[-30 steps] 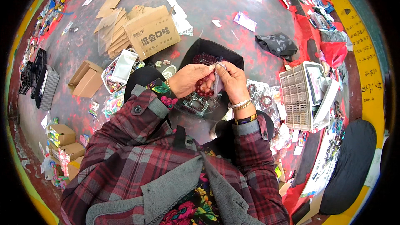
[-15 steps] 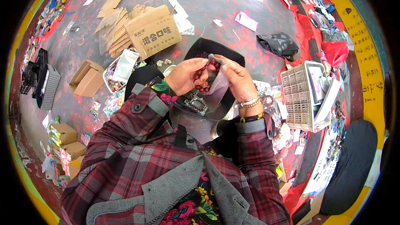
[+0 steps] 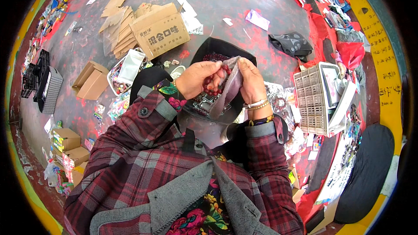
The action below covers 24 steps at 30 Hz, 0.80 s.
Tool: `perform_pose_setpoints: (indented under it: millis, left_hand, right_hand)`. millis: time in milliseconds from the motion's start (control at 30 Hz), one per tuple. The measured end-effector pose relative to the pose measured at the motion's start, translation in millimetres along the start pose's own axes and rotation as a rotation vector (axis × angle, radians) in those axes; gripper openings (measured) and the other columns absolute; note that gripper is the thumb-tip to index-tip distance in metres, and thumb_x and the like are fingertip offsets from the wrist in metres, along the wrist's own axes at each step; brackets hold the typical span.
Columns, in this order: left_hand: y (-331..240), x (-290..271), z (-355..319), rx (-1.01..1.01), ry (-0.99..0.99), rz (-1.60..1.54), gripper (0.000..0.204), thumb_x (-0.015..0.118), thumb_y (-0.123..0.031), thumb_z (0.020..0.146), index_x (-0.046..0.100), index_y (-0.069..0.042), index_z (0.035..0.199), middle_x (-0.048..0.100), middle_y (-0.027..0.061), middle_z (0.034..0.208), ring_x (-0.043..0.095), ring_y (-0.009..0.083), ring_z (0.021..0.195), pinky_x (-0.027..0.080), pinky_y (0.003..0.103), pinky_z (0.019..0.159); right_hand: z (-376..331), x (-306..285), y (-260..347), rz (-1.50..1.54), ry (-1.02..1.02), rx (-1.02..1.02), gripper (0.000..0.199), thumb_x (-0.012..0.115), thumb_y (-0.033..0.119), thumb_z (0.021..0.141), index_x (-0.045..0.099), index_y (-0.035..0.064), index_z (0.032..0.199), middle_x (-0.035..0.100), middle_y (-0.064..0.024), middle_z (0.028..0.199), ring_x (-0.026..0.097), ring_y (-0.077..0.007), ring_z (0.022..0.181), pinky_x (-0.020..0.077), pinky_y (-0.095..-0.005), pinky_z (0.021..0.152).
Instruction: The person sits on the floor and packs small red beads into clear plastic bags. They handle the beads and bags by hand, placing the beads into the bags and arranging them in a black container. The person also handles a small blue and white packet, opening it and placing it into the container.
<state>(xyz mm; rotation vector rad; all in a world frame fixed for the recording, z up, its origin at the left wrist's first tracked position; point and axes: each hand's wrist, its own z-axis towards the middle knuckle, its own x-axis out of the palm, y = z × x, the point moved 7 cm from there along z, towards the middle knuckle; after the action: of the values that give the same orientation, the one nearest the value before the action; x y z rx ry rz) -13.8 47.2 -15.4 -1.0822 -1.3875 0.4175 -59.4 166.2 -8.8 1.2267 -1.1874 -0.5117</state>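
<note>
Dark red round beads (image 3: 213, 90) on a string are looped around the fingers of my left hand (image 3: 193, 79), which is closed on them. My right hand (image 3: 252, 82) pinches a greyish-pink cloth (image 3: 228, 92). The cloth is folded over the right side of the beads and hangs down. Both hands are close together above an open black tub (image 3: 244, 57) between my knees. Inside it lie more dark red beads (image 3: 212, 58) and a clear, shiny packet or beadwork I cannot make out, partly hidden by the hands and cloth.
A large cardboard box (image 3: 161, 35) and flattened cardboard stand ahead on the left. Nearer are a white basket of small goods (image 3: 114, 82) and an open brown box (image 3: 90, 80). To the right are a white plastic crate (image 3: 310, 104), a black bag (image 3: 291, 45) and red cloth.
The cloth has slid off the front of the beads and hangs lower. My right hand has shifted slightly right, and the left keeps its hold on the beads.
</note>
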Motion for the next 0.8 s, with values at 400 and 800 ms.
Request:
perform_pose_setpoints:
  millis: [400,800]
  left_hand:
    - [-1.9,7.4,-5.2,-0.055,0.037,-0.156,0.032,0.044,-0.031,0.093,0.055,-0.002,0.087,0.059,0.0073,0.066,0.056,0.016,0.059,0.046,0.027,0.057]
    - [-12.2,-4.7,-4.7,0.066,-0.072,-0.266,0.031,0.046,-0.029,0.092,0.057,-0.002,0.083,0.057,0.0048,0.067,0.054,0.0151,0.059,0.047,0.028,0.062]
  right_hand:
    - [-8.4,14.2,14.5,-0.388,0.022,-0.166,0.015,0.055,0.01,0.087,0.06,0.0008,0.097,0.061,-0.0002,0.085,0.054,-0.0066,0.075,0.0444,-0.0208,0.069]
    - [-7.0,19.6,8.3,-0.049,0.078,-0.042,0.02,0.049,0.011,0.09,0.058,0.001,0.104,0.061,-0.0011,0.093,0.055,-0.0088,0.085,0.044,-0.0226,0.077]
